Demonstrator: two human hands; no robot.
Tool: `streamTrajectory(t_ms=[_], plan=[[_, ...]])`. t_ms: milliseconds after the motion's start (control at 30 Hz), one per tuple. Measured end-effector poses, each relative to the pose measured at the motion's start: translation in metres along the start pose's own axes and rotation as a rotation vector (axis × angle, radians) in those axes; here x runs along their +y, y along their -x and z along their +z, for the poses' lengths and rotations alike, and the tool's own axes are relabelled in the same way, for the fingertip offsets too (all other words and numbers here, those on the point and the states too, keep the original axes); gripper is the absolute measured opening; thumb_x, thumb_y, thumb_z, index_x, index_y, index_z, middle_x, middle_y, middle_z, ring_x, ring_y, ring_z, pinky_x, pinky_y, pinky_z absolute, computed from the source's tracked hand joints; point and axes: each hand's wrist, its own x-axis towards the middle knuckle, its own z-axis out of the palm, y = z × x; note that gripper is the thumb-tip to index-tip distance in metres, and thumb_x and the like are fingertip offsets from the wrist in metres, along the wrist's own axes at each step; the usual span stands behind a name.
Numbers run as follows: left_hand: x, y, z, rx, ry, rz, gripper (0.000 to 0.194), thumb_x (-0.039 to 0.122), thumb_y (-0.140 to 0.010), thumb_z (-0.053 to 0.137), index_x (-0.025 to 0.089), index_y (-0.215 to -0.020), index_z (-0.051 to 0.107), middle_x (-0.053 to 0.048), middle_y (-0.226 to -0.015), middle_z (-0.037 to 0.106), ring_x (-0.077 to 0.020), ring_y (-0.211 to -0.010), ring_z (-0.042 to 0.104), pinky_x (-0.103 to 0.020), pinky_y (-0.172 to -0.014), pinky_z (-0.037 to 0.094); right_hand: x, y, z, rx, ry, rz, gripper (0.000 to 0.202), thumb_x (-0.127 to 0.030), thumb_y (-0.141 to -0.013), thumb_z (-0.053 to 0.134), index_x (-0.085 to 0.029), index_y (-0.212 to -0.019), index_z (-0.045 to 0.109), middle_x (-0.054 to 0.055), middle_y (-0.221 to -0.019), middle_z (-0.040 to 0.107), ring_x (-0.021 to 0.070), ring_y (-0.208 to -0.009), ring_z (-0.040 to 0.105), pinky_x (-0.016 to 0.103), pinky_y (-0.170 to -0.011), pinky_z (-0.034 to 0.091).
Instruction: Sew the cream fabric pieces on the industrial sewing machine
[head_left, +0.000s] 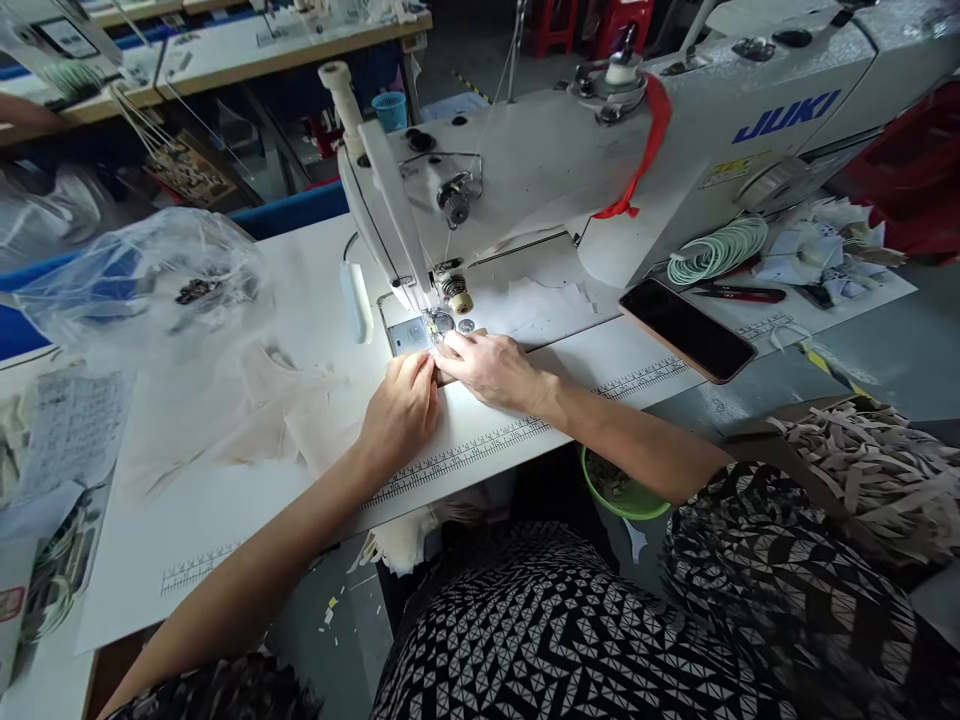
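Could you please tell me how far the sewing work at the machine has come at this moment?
Done: pale fabric pieces lie in a loose heap left of the needle; whether they are sewn cannot be told. In hand: the left hand and right hand press a small piece flat at the presser foot of the sewing machine. Left: a pile of strips waits at the right.

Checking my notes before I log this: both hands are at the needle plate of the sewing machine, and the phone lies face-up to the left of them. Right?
Not quite. In the head view the phone lies to the right of the hands, not left. Left hand and right hand are indeed at the needle plate of the sewing machine.
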Motion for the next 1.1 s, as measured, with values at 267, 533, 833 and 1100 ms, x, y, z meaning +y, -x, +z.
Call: streamTrajectory(t_ms=[267, 533, 833, 1100], plan=[[-0.011, -0.002, 0.007, -0.001, 0.004, 0.045, 0.037, 0.019, -0.099, 0.04, 0.008, -0.123, 0.067, -0.021, -0.121, 0.068, -0.0326, -0.115, 0.062, -0.05, -0.102, 0.056, 0.01, 0.001, 0.004, 0.044, -0.059, 0.091, 0.037, -0.011, -0.099, 0.037, -0.015, -0.121, 0.067, 0.011, -0.113, 0.065, 0.0168, -0.072, 0.049, 0.033, -0.061, 0.029], [-0.032, -0.019, 0.02, -0.004, 0.02, 0.057, 0.037, 0.024, -0.101, 0.038, 0.01, -0.122, 0.065, -0.021, -0.119, 0.068, -0.0323, -0.113, 0.063, -0.05, -0.101, 0.054, 0.026, 0.002, 0.01, 0.155, -0.172, 0.249, 0.044, -0.011, -0.095, 0.037, -0.013, -0.126, 0.068, 0.011, -0.115, 0.066, 0.0168, -0.077, 0.054, 0.031, -0.063, 0.035], [-0.035, -0.026, 0.012, -0.062, -0.142, 0.132, 0.037, 0.023, -0.102, 0.036, 0.008, -0.121, 0.065, -0.019, -0.12, 0.068, -0.0294, -0.11, 0.063, -0.042, -0.1, 0.056, 0.022, 0.004, -0.003, 0.03, -0.134, 0.286, 0.045, -0.01, -0.096, 0.035, -0.016, -0.127, 0.067, 0.01, -0.116, 0.066, 0.019, -0.081, 0.057, 0.032, -0.062, 0.033], [-0.037, -0.025, 0.014, -0.068, -0.126, 0.131, 0.039, 0.024, -0.101, 0.038, 0.007, -0.125, 0.065, -0.018, -0.122, 0.069, -0.0294, -0.112, 0.063, -0.044, -0.103, 0.055, 0.02, 0.006, 0.003, 0.012, -0.124, 0.29, 0.042, -0.012, -0.097, 0.036, -0.016, -0.125, 0.068, 0.01, -0.118, 0.065, 0.0181, -0.079, 0.058, 0.032, -0.061, 0.032]])
